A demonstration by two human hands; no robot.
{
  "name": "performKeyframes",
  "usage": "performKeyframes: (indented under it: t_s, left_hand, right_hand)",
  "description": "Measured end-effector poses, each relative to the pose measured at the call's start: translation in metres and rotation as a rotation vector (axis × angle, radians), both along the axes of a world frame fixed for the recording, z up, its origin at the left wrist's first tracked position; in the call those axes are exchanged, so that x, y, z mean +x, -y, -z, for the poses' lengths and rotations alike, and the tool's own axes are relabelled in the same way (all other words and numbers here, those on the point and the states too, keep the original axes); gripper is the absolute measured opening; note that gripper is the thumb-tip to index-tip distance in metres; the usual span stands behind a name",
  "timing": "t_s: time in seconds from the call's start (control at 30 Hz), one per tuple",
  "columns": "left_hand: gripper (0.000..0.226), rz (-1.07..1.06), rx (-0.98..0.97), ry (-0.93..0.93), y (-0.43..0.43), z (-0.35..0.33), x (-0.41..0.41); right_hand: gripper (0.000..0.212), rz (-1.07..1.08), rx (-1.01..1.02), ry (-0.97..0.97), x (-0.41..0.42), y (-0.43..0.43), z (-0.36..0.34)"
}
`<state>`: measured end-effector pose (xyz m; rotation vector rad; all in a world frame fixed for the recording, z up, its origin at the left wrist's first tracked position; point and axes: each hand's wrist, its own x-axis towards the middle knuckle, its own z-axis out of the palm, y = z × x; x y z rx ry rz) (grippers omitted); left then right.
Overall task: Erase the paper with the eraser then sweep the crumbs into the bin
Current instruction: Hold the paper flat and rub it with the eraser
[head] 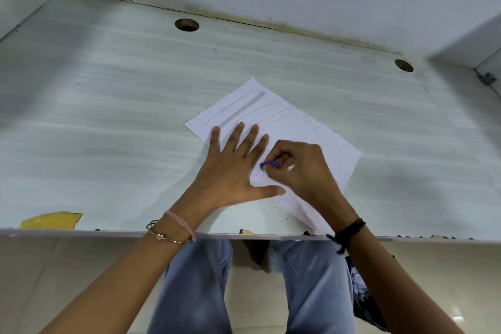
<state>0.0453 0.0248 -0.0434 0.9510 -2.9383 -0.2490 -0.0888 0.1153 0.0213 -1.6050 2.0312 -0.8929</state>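
I record my left hand (233, 171) flat and spread, pinning the paper (334, 156), and my right hand (303, 168) pinching the eraser (269, 165) on the sheet just beside it; the pencil lines (241, 110) lie beyond both hands, running diagonally, nearer the left.

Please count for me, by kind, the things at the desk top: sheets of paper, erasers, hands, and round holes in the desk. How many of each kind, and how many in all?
Sheets: 1, the paper
Erasers: 1, the purple eraser
Hands: 2, left hand and right hand
Round holes: 2, left hole and right hole
Total: 6
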Motion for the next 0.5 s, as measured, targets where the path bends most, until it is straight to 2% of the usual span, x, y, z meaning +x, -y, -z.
performKeyframes:
  t_s: [0.07, 0.2, 0.33, 0.5]
  left_hand:
    - [0.120, 0.008, -0.022, 0.014, 0.000, 0.000, 0.000]
    - [0.114, -0.019, 0.034, -0.038, -0.002, 0.000, 0.000]
    - [0.114, -0.001, -0.009, -0.029, -0.001, 0.001, 0.000]
    - [0.112, -0.020, 0.046, -0.052, -0.003, -0.001, 0.000]
  right_hand:
    - [0.009, -0.070, 0.067, 0.036, 0.005, -0.007, -0.001]
    - [0.008, 0.129, -0.036, 0.086, -0.015, 0.007, -0.002]
    - [0.010, -0.023, 0.066, 0.042, 0.003, -0.002, -0.001]
    - [0.008, 0.134, -0.020, 0.099, -0.017, 0.011, -0.003]
